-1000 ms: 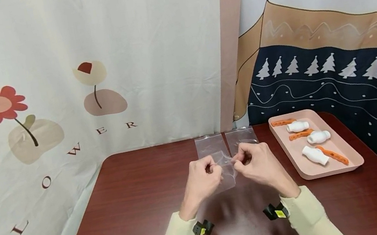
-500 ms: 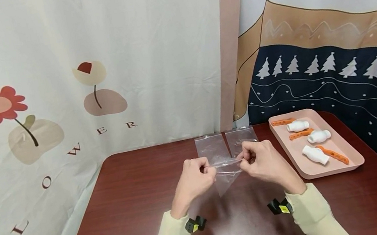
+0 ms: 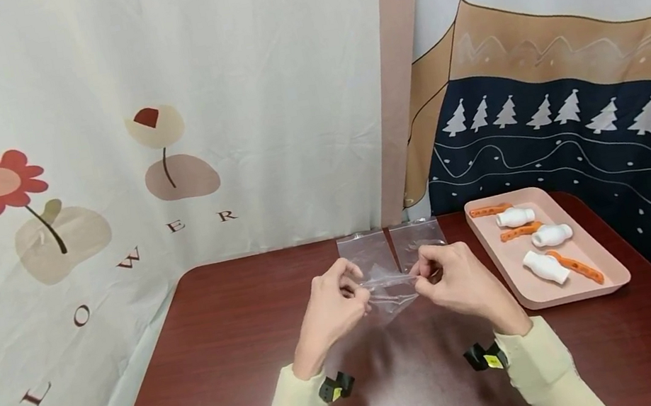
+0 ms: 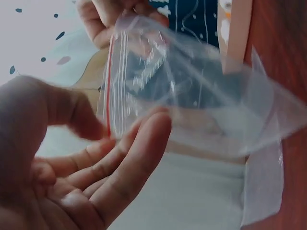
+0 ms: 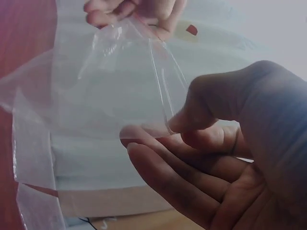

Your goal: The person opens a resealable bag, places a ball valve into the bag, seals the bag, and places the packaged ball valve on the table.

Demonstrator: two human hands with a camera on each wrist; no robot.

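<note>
Between my two hands hangs a clear zip-lock bag, its zip strip running across the top. In the left wrist view the bag shows a red line along the zip edge. My left hand pinches one corner by thumb and finger. At the opposite corner my right hand pinches the same edge, as the bag in the right wrist view also shows. Two more clear bags lie flat behind, a left one and a right one.
A pink tray stands on the right of the brown table. In it lie three white bottle-shaped pieces, one of them nearest me, and three orange strips with holes, one at the front. A printed curtain hangs behind the table.
My hands have moved slightly apart, drawing the bag's zip edge from slack to straight across. The left thumb and fingers have since shifted at their corner. The tray and flat bags stay put.
</note>
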